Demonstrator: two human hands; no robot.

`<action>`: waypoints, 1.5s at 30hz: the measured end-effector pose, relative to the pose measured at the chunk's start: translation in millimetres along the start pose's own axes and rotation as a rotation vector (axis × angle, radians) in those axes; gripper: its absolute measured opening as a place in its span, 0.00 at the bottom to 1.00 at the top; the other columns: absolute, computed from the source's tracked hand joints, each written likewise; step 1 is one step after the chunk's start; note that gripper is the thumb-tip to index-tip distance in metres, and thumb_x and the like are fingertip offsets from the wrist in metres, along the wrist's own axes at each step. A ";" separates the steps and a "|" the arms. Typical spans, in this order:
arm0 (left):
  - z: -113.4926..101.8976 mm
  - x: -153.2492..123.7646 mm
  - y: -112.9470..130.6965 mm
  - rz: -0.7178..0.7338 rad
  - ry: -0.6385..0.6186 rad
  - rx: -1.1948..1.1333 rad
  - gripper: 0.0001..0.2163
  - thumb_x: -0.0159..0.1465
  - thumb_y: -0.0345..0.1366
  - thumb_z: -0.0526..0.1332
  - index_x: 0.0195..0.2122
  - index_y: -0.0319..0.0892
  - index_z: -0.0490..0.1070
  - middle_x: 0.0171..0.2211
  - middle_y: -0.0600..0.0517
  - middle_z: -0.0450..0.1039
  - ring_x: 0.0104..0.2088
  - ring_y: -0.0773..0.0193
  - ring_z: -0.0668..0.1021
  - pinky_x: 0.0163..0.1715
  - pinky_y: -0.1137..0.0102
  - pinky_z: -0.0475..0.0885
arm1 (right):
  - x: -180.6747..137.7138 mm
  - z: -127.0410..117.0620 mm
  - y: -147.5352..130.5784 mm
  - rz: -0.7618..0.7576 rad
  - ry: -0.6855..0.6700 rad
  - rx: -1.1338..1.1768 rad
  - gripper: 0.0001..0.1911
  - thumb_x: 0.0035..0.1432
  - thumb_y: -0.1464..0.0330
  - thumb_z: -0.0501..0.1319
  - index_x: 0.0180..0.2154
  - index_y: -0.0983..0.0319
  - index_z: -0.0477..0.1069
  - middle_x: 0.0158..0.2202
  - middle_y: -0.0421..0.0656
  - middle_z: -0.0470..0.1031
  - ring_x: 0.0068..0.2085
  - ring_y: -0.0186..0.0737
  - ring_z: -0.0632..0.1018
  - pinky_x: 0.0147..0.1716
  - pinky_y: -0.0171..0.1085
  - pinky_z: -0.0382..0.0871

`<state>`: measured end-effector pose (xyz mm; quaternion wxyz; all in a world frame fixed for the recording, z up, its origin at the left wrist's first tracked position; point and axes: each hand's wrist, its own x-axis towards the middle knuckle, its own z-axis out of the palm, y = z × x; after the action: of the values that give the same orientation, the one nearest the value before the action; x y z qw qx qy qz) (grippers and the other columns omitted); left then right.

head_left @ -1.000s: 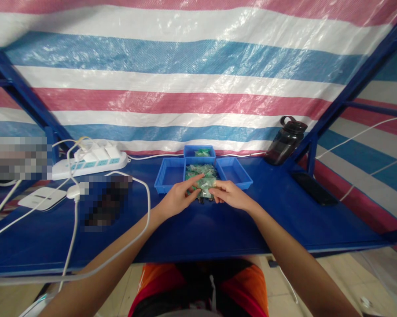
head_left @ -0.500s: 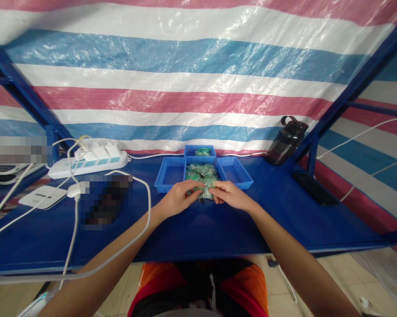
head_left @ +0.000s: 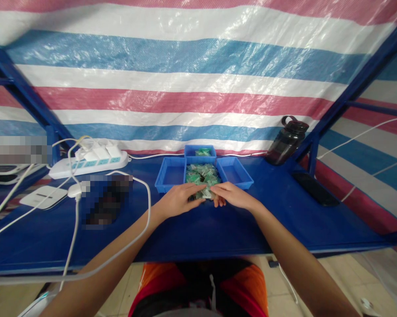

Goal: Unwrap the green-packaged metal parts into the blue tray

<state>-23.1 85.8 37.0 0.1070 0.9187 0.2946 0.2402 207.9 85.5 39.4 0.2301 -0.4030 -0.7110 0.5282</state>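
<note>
At twelve o'clock, our left hand (head_left: 181,199) and right hand (head_left: 234,195) handle green packets (head_left: 205,171); we cannot tell either grip's closure, but the next move likely needs a light pinch.

Shiny plastic packets (head_left: 203,170), smooth plastic trays (head_left: 235,171)

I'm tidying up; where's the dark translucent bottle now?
In the head view, the dark translucent bottle is at the right rear of the blue tabletop, beside the slanted blue metal post.
</note>
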 end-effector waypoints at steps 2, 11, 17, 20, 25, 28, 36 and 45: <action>-1.6 0.6 1.0 0.008 0.016 -0.009 0.16 0.68 0.40 0.52 0.54 0.41 0.67 0.40 0.45 0.75 0.39 0.61 0.77 0.39 0.70 0.70 | 0.1 0.6 0.0 -0.013 0.043 0.002 0.24 0.63 0.53 0.49 0.29 0.65 0.68 0.22 0.43 0.74 0.22 0.32 0.72 0.21 0.30 0.63; -1.8 5.4 2.6 -0.214 -0.026 -0.265 0.17 0.69 0.42 0.49 0.25 0.40 0.65 0.19 0.56 0.68 0.21 0.71 0.72 0.26 0.76 0.63 | -5.7 0.0 -6.9 -0.178 0.129 -0.070 0.07 0.56 0.67 0.59 0.37 0.61 0.64 0.26 0.36 0.70 0.26 0.31 0.71 0.25 0.30 0.63; 0.3 6.7 5.9 -0.247 -0.094 -0.379 0.19 0.68 0.44 0.50 0.23 0.40 0.64 0.18 0.57 0.65 0.20 0.71 0.70 0.23 0.77 0.62 | -3.0 1.1 -1.1 -0.112 0.105 -0.203 0.13 0.59 0.59 0.57 0.30 0.62 0.64 0.22 0.37 0.70 0.23 0.32 0.71 0.21 0.29 0.63; -0.5 5.7 9.6 -0.277 -0.187 -0.470 0.19 0.67 0.46 0.50 0.23 0.39 0.64 0.17 0.56 0.66 0.19 0.71 0.70 0.21 0.77 0.63 | -2.2 1.7 2.3 -0.032 0.107 -0.211 0.15 0.58 0.57 0.58 0.30 0.62 0.65 0.21 0.37 0.70 0.21 0.32 0.72 0.18 0.29 0.64; 4.9 2.8 12.5 -0.293 -0.356 -0.557 0.20 0.65 0.48 0.53 0.24 0.37 0.67 0.18 0.55 0.68 0.18 0.71 0.70 0.17 0.78 0.62 | -4.2 2.6 5.2 0.115 -0.158 -0.244 0.18 0.58 0.55 0.57 0.26 0.63 0.68 0.22 0.40 0.73 0.19 0.32 0.73 0.17 0.29 0.66; 9.0 2.4 10.2 -0.284 -0.310 -0.546 0.19 0.65 0.48 0.54 0.25 0.38 0.68 0.19 0.55 0.68 0.18 0.72 0.70 0.17 0.78 0.61 | -5.4 3.0 4.1 0.123 -0.196 -0.218 0.17 0.57 0.56 0.59 0.30 0.64 0.71 0.25 0.41 0.75 0.21 0.32 0.74 0.19 0.29 0.69; -0.2 8.6 24.9 -0.059 -0.208 -0.509 0.13 0.68 0.41 0.52 0.39 0.40 0.73 0.34 0.51 0.75 0.33 0.67 0.75 0.34 0.75 0.68 | -6.1 4.8 1.3 0.072 -0.234 -0.168 0.20 0.56 0.53 0.59 0.38 0.64 0.71 0.31 0.43 0.76 0.30 0.36 0.77 0.21 0.30 0.71; 4.4 5.9 10.6 -0.367 -0.144 -0.480 0.16 0.66 0.46 0.53 0.29 0.39 0.67 0.19 0.56 0.68 0.18 0.71 0.71 0.18 0.78 0.62 | -3.3 0.6 1.8 0.002 -0.199 -0.098 0.14 0.62 0.61 0.55 0.42 0.65 0.69 0.38 0.46 0.77 0.29 0.32 0.76 0.23 0.29 0.70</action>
<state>-11.5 80.5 39.0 0.3829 0.8134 0.3822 0.2138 209.9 82.7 37.8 0.1379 -0.3599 -0.7550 0.5305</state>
